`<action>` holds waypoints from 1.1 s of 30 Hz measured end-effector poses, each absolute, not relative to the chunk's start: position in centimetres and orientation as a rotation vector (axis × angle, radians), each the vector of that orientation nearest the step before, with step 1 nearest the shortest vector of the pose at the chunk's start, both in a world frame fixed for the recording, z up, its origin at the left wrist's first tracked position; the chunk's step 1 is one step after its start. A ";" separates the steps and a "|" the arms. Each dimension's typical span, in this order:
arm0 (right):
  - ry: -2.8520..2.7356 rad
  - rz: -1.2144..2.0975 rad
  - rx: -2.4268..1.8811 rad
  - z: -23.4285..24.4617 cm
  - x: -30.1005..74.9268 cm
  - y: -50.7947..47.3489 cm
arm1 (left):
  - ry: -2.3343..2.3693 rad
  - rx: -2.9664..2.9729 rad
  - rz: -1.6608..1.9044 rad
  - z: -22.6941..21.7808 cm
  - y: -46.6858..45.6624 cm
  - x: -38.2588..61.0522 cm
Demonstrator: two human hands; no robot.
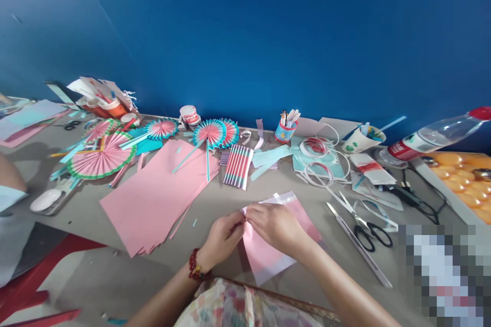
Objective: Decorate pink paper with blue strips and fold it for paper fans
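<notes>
Both hands meet over a pink sheet of paper (264, 260) with pale edges, on the near part of the grey counter (215, 199), right in front of the person. The left hand (224, 235), a red bead bracelet (195, 264) at its wrist, has its fingers closed in a pinch on the sheet's left side; the right hand (274, 225) lies across the paper, its fingers drawn together on the same spot, fingertips almost touching the left's. The edge there is raised a little. Just beyond sits a pleated striped paper (238, 166) — folded in narrow ridges — and to the left a fanned stack of pink sheets (149, 199). Black-handled scissors (370, 232) lie open to the right, beside a slim silver tool (358, 242). Farther back are round paper fans (209, 134) and a clear bottle (431, 138) with a red cap.
</notes>
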State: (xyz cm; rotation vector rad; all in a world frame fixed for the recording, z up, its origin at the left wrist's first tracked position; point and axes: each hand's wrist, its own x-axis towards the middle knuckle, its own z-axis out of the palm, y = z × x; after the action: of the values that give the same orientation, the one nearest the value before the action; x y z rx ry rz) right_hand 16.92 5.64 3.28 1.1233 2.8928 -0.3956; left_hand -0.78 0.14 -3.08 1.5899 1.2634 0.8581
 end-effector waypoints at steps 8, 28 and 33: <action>2.898 -0.395 1.117 2.8 16.9 5.7 | 1.244 1.586 0.858 -3.0 0.2 -0.8; 2.932 -0.312 1.587 2.9 19.6 7.1 | 1.252 1.517 0.875 -3.2 0.0 -1.1; 2.630 -0.125 2.104 4.3 26.4 9.8 | 1.240 1.477 0.929 -3.2 0.1 -1.3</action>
State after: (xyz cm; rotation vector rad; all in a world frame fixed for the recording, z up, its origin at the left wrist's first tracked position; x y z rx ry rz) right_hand 26.41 9.78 4.33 2.1039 2.6296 -0.1248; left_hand -1.28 0.15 -3.25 1.4773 1.2398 0.9287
